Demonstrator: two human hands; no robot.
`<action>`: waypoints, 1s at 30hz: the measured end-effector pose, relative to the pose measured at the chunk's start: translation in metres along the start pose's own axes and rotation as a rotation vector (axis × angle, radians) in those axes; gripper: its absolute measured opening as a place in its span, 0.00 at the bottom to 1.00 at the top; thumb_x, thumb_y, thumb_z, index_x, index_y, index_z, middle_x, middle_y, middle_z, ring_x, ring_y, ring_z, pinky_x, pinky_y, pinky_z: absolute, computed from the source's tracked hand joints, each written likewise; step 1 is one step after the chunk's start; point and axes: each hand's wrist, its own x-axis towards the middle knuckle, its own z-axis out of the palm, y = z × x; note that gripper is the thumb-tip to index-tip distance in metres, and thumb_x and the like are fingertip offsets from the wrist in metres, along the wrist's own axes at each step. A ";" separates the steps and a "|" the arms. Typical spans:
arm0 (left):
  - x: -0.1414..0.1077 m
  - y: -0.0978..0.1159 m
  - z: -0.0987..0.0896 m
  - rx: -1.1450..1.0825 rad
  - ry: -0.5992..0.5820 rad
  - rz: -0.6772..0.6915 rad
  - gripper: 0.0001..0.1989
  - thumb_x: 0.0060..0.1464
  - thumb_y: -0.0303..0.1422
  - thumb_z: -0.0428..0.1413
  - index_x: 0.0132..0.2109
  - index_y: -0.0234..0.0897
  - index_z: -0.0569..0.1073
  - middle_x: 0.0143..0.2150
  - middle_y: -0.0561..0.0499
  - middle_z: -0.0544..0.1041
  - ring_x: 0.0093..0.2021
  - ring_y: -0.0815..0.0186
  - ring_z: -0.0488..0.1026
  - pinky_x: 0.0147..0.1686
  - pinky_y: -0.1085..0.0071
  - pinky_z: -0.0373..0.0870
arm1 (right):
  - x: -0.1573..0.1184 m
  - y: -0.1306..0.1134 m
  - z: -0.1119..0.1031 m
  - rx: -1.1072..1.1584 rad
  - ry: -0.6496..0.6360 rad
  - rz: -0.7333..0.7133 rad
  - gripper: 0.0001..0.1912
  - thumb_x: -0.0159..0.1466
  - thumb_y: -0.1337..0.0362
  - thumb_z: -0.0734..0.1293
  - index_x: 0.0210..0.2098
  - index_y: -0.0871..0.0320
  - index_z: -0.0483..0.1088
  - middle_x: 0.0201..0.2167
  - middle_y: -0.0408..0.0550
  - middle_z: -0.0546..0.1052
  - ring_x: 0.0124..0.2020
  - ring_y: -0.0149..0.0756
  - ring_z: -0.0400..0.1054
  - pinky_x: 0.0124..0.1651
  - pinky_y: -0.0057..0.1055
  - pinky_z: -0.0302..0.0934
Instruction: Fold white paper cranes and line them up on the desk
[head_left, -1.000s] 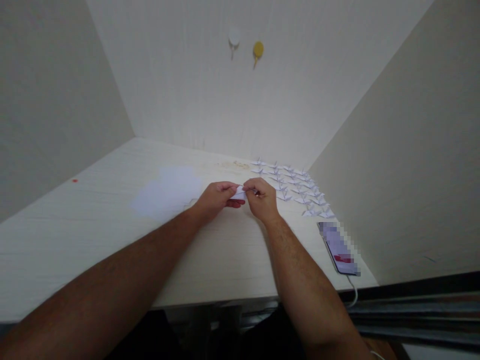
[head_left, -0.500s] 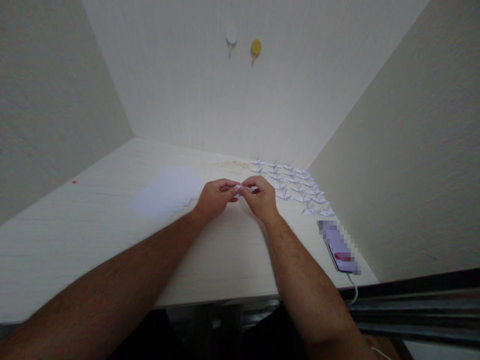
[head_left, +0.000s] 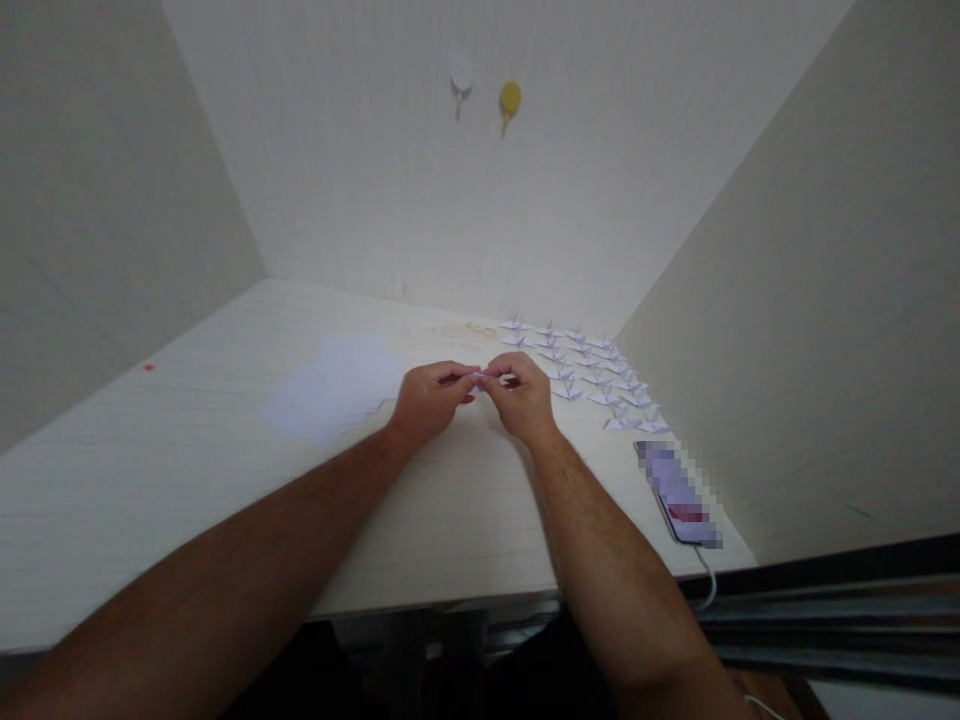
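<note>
Between my fingertips is a small folded white paper [head_left: 479,376], mostly covered by the fingers. My left hand [head_left: 433,400] pinches it from the left, and my right hand [head_left: 520,394] pinches it from the right, thumbs nearly touching. Both hands are over the pale table. Just right of my right hand stand several folded white paper birds [head_left: 570,390] in rows reaching to the back corner. Loose white paper sheets [head_left: 330,385] lie overlapping to the left of my left hand.
The pale table [head_left: 435,530] meets walls at the back and both sides. A phone [head_left: 675,495] with a cable lies at the right edge. A white hook [head_left: 461,75] and a yellow hook [head_left: 510,97] hang on the back wall. A red spot [head_left: 149,367] marks the left side.
Less of the small white paper shows between my fingertips than before. My hands have barely shifted, and both still pinch it.
</note>
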 end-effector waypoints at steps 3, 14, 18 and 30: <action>0.000 -0.002 0.000 0.003 0.002 0.002 0.15 0.44 0.41 0.65 0.35 0.33 0.81 0.33 0.47 0.81 0.29 0.65 0.77 0.32 0.67 0.79 | 0.000 -0.001 0.000 -0.007 0.001 0.008 0.06 0.57 0.63 0.70 0.26 0.56 0.70 0.32 0.45 0.73 0.35 0.32 0.68 0.31 0.27 0.63; 0.003 -0.008 0.000 -0.055 0.065 0.012 0.15 0.46 0.41 0.63 0.35 0.32 0.79 0.32 0.49 0.80 0.32 0.64 0.77 0.32 0.67 0.80 | 0.000 0.000 0.002 0.016 0.001 0.070 0.05 0.57 0.62 0.70 0.30 0.56 0.72 0.32 0.46 0.74 0.35 0.33 0.70 0.33 0.28 0.67; 0.003 -0.009 -0.001 -0.050 0.053 0.025 0.14 0.47 0.40 0.62 0.35 0.32 0.78 0.33 0.49 0.79 0.32 0.65 0.77 0.33 0.67 0.80 | 0.000 0.001 0.002 0.065 0.031 0.050 0.03 0.56 0.64 0.70 0.29 0.56 0.73 0.32 0.45 0.74 0.35 0.32 0.70 0.33 0.27 0.67; 0.002 -0.008 -0.004 -0.055 -0.015 0.038 0.17 0.49 0.39 0.60 0.44 0.33 0.77 0.34 0.49 0.78 0.31 0.65 0.77 0.29 0.67 0.80 | 0.000 -0.001 0.001 0.030 0.030 0.023 0.08 0.57 0.69 0.65 0.32 0.55 0.77 0.32 0.45 0.78 0.33 0.32 0.72 0.34 0.29 0.68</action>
